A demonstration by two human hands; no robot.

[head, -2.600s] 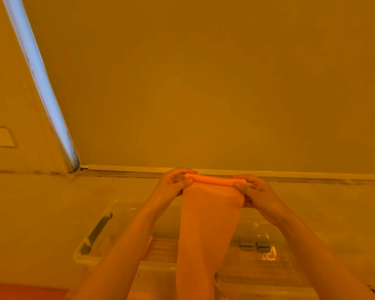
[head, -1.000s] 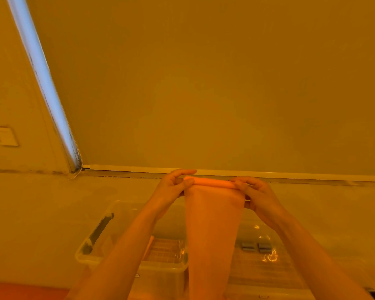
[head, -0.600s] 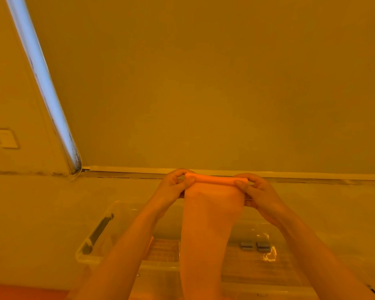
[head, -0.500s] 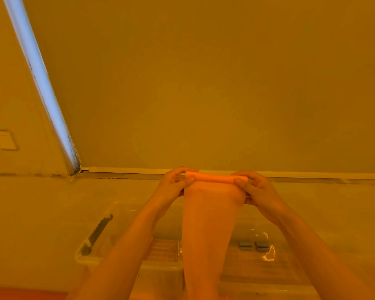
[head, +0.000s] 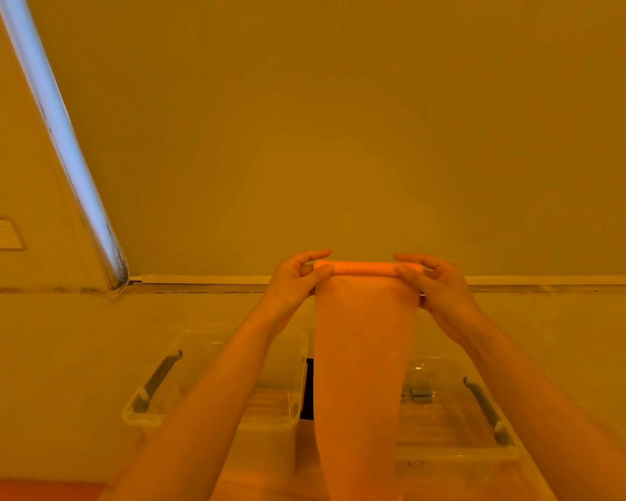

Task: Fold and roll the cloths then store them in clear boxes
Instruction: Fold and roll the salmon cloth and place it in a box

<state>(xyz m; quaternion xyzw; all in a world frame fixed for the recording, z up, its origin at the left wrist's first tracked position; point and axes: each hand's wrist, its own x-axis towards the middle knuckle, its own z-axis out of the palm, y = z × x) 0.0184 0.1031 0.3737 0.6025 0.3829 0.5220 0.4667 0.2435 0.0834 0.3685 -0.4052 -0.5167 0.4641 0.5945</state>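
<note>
Near edge: a strip of reddish-orange surface [head: 33,491] shows at the bottom left; what it belongs to cannot be told.
Left box: a clear box [head: 210,406] sits low in the view, under the left forearm, with a dark handle on its left end.
Right box: a second clear box [head: 459,421] stands just beside it, a narrow dark gap between them; a dark handle on its right end, and small grey clips inside near the far wall.
Cloth position: the cloth [head: 362,374] is held up in the air in front of the boxes, partly covering the gap between them.
Cloth axis: the rolled top runs left to right, level; the unrolled length hangs straight down from it and leaves the view at the bottom.
Left hand: the left hand [head: 293,283] pinches the left end of the roll between thumb and curled fingers.
Right hand: the right hand [head: 438,287] grips the right end the same way.
Room: a plain wall [head: 340,139] fills the far view; a pale ledge [head: 214,280] runs across it behind the hands; a bright slanted strip [head: 62,139] crosses the upper left, with a wall switch [head: 0,233] beside it.
Cloth look: orange under the amber light, smooth, a thin tight roll on top, the hanging part plain and flat.
</note>
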